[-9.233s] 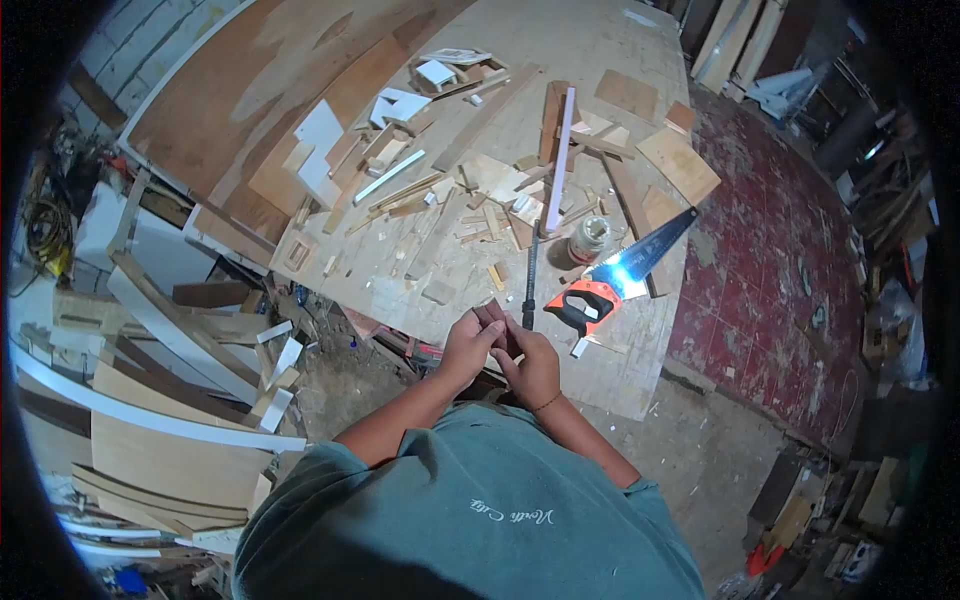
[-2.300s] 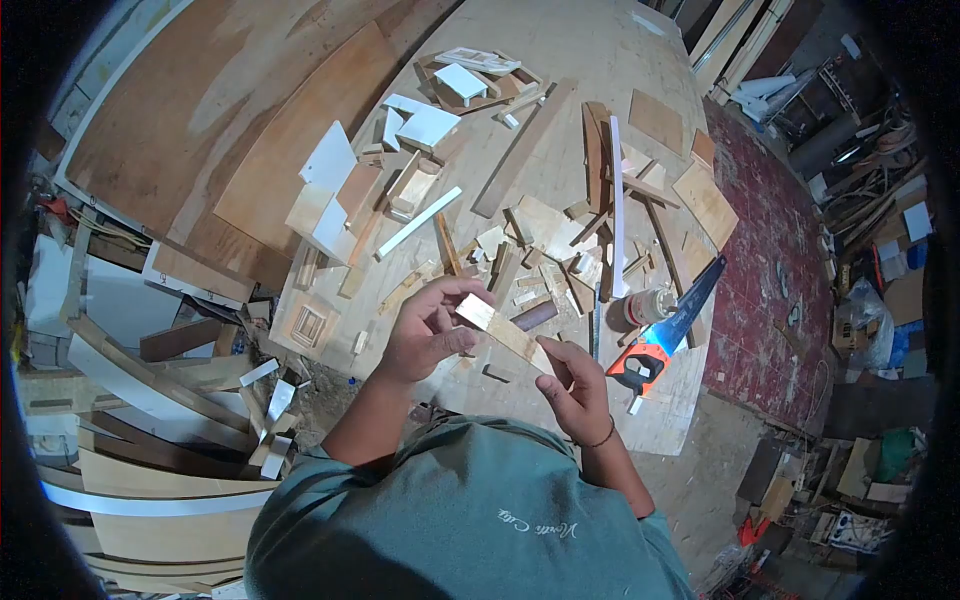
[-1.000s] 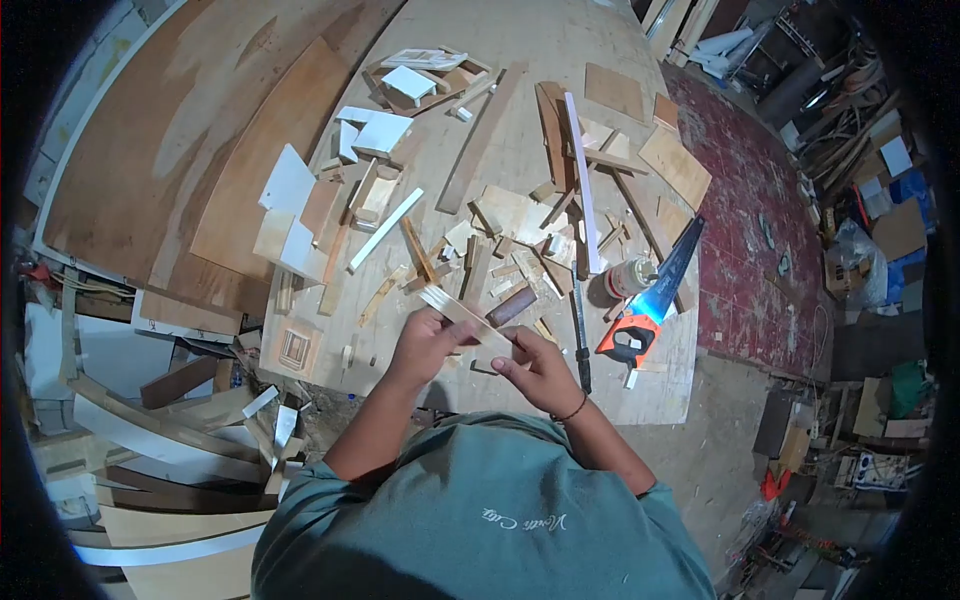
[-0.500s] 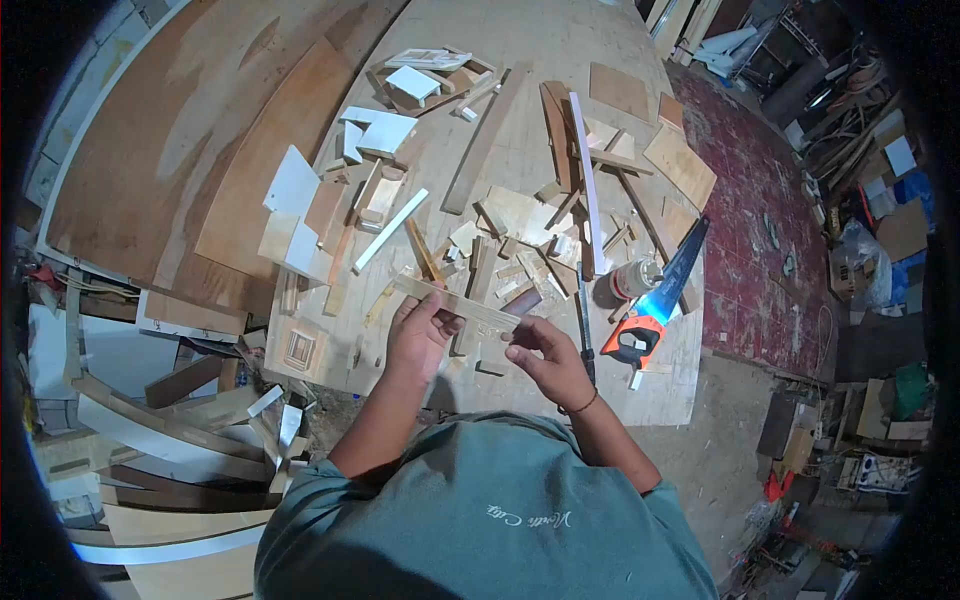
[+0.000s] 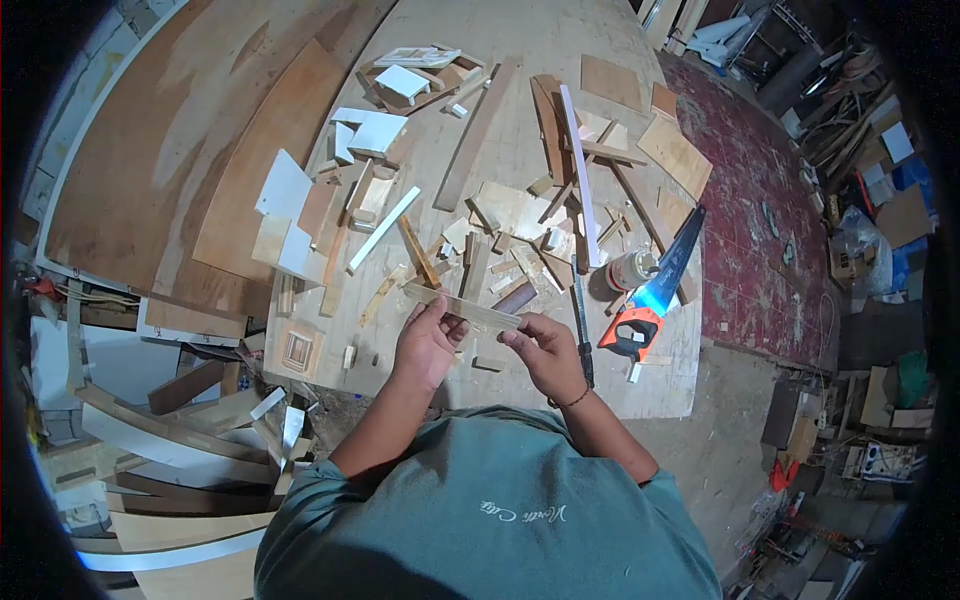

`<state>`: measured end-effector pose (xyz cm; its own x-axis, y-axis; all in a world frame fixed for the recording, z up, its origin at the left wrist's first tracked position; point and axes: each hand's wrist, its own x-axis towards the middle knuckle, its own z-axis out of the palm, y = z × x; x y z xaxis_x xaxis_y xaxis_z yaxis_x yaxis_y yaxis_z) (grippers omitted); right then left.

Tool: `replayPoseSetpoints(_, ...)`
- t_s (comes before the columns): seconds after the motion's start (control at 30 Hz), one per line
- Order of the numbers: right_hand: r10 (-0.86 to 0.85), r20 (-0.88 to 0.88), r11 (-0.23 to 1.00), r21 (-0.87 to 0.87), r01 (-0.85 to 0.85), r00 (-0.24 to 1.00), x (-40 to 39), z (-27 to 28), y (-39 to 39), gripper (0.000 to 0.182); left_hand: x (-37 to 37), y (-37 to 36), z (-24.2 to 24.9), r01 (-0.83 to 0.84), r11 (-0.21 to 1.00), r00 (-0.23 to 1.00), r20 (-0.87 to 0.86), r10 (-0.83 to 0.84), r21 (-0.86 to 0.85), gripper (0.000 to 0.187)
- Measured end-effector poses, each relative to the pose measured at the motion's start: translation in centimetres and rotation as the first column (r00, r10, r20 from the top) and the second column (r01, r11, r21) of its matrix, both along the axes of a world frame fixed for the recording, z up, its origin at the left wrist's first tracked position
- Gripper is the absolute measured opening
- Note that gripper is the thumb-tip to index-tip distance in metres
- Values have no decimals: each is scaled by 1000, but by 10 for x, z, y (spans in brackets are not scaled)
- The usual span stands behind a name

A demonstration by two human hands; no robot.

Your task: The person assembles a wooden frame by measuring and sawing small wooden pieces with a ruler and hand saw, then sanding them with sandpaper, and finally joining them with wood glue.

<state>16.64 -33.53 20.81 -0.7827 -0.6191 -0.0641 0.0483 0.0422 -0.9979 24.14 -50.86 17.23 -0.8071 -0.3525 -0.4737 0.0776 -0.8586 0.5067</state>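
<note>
A thin, pale wooden strip (image 5: 472,312) is held up level in front of my chest, above the near part of the worktable (image 5: 660,385). My left hand (image 5: 428,345) pinches it left of its middle, between thumb and fingers. At the other end, my right hand (image 5: 548,358) has its thumb and fingertips closed on the strip. Beyond the strip lie a brown wooden stick (image 5: 418,252) and a dark cylindrical piece (image 5: 515,298). A small block (image 5: 488,364) rests below it on the tabletop.
An orange-handled handsaw (image 5: 632,330) lies at the right beside a round container (image 5: 632,270). Wood offcuts cover the middle of the table, with a long pale bar (image 5: 580,180) among them. White-faced pieces (image 5: 372,130) and large curved panels (image 5: 140,150) are on the left.
My right thumb has closed toward the fingers at the strip's right end. Both hands still hold the strip in nearly the same place, while the view has shifted slightly.
</note>
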Motion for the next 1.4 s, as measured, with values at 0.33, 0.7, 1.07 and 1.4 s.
replayPoseSetpoints(0.33, -195, -228, 955, 178, 237, 954, -11, -3, 14, 14, 7, 4, -24, -13, 402, 930, 137, 341, -916, 65)
replayPoseSetpoints(0.7, -204, -433, 921, 218, 322, 878, -36, -77, 44, 25, -15, 22, 25, -49, -98, 974, -26, -223, -994, 29)
replayPoseSetpoints(1.07, -176, -458, 339, 803, 491, 871, 10, -196, 136, 41, 11, 15, 37, 243, 579, 943, 49, -331, -778, 28)
replayPoseSetpoints(1.4, -264, -507, 606, 575, 550, 821, 30, -194, 162, 24, 27, 25, 55, 246, 774, 959, 33, -280, -584, 26)
